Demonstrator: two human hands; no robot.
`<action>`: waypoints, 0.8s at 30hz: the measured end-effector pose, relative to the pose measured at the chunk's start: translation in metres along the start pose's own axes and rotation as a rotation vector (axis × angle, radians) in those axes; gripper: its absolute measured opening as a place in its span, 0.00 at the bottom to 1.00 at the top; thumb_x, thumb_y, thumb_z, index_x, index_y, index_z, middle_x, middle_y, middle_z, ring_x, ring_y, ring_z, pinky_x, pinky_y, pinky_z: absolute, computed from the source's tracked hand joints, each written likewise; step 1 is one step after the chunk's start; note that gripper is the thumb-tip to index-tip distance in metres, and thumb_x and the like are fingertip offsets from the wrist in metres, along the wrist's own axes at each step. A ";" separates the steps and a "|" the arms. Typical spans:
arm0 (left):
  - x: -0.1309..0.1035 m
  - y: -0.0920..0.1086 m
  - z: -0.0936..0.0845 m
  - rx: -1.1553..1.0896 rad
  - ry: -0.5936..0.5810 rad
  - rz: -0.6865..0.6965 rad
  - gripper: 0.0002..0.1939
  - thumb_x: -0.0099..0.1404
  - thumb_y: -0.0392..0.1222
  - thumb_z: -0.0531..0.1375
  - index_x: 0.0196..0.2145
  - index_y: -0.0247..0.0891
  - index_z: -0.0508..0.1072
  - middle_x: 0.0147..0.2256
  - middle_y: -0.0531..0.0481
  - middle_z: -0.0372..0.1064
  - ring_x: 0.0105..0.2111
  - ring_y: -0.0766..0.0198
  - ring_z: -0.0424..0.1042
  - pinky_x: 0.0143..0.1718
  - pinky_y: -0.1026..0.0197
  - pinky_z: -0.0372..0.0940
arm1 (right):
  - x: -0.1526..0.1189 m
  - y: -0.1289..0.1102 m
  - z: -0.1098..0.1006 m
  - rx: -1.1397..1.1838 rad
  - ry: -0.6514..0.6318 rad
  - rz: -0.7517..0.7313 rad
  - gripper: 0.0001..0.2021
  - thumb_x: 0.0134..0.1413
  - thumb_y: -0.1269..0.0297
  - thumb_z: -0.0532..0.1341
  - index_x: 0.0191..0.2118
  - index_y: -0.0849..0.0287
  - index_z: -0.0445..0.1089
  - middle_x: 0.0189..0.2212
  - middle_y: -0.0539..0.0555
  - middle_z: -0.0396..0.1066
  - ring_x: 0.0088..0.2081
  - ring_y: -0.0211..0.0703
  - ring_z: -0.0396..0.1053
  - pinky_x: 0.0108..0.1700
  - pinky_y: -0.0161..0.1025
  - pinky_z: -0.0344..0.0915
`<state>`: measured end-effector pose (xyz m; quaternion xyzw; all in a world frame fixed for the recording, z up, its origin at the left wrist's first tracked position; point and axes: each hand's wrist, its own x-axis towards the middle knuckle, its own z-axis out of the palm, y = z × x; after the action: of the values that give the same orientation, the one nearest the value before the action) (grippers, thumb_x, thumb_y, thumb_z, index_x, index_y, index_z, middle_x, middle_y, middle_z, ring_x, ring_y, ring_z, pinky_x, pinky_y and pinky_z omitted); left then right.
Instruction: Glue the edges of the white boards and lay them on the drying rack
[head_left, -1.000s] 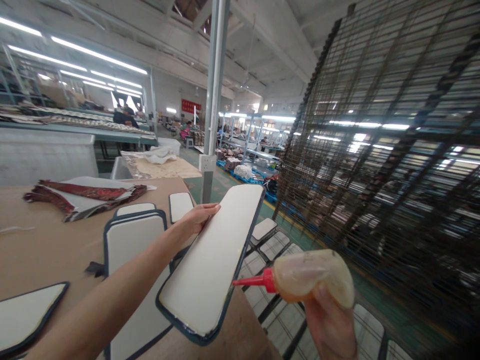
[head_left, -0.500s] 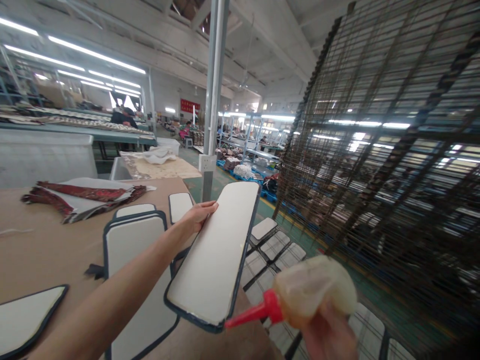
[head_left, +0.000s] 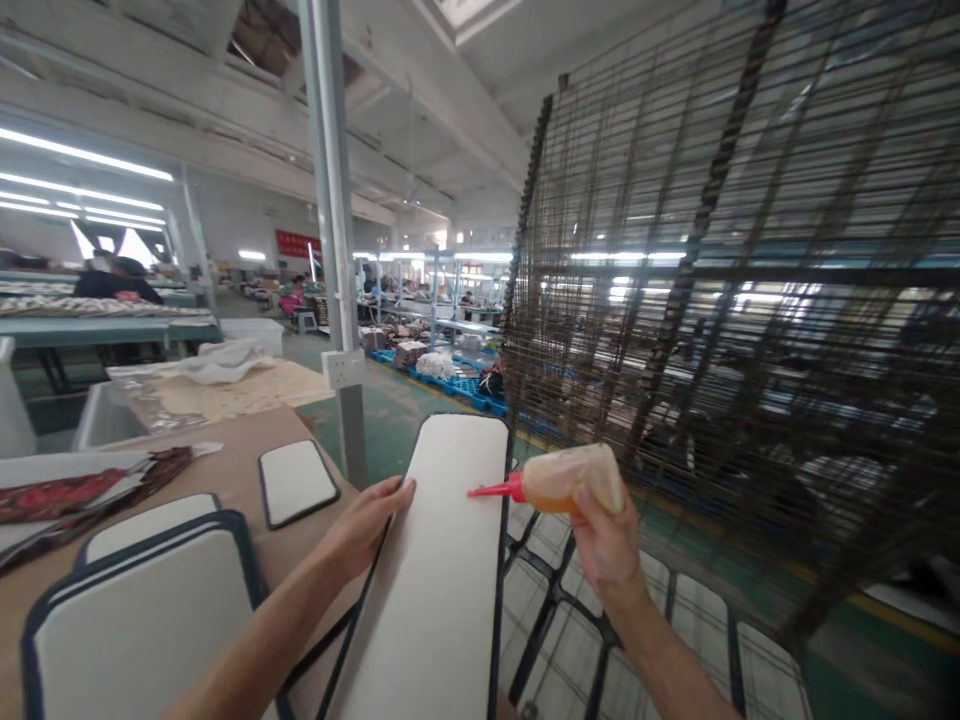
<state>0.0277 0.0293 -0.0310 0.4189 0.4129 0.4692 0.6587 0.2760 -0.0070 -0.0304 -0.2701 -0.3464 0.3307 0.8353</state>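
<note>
My left hand grips the left edge of a long white panel with rounded corners and a dark border. The panel is tilted, its near end running out of view at the bottom. In my right hand is a squeeze bottle with amber liquid inside and a red pointed nozzle. The bottle lies almost level, its nozzle tip over the upper right part of the panel; whether it touches the surface I cannot tell.
Similar dark-edged panels and a smaller one lie on the brown table to the left. White pieces rest on a rack at lower right. A tall wire rack stands behind; a post rises ahead.
The view has swung right. The bottle's nozzle has gone from the panel's near bottom corner up to its upper right part. The panel now sits lower and closer, still in my left hand.
</note>
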 end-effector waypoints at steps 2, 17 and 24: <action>-0.004 0.000 0.004 -0.010 -0.075 -0.003 0.19 0.50 0.39 0.69 0.41 0.36 0.75 0.31 0.46 0.79 0.27 0.57 0.77 0.27 0.62 0.70 | 0.004 0.000 -0.009 -0.004 -0.006 0.007 0.21 0.33 0.62 0.74 0.39 0.55 0.74 0.34 0.48 0.76 0.37 0.44 0.73 0.41 0.42 0.71; 0.002 -0.014 0.046 -0.023 0.049 -0.030 0.38 0.51 0.30 0.67 0.59 0.34 0.62 0.32 0.45 0.79 0.28 0.57 0.78 0.29 0.61 0.72 | -0.046 -0.015 -0.111 -0.123 -0.296 0.237 0.26 0.39 0.59 0.73 0.48 0.56 0.72 0.41 0.59 0.77 0.41 0.59 0.74 0.44 0.54 0.71; -0.010 -0.025 0.091 0.002 -0.053 -0.056 0.47 0.43 0.35 0.73 0.60 0.37 0.62 0.33 0.46 0.80 0.29 0.56 0.78 0.29 0.62 0.71 | 0.046 -0.045 -0.078 0.004 0.035 -0.021 0.22 0.29 0.60 0.76 0.37 0.53 0.74 0.32 0.48 0.76 0.35 0.47 0.72 0.45 0.47 0.69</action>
<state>0.1170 -0.0004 -0.0247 0.4203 0.4074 0.4388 0.6818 0.3766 -0.0183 -0.0296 -0.2705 -0.3339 0.3177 0.8452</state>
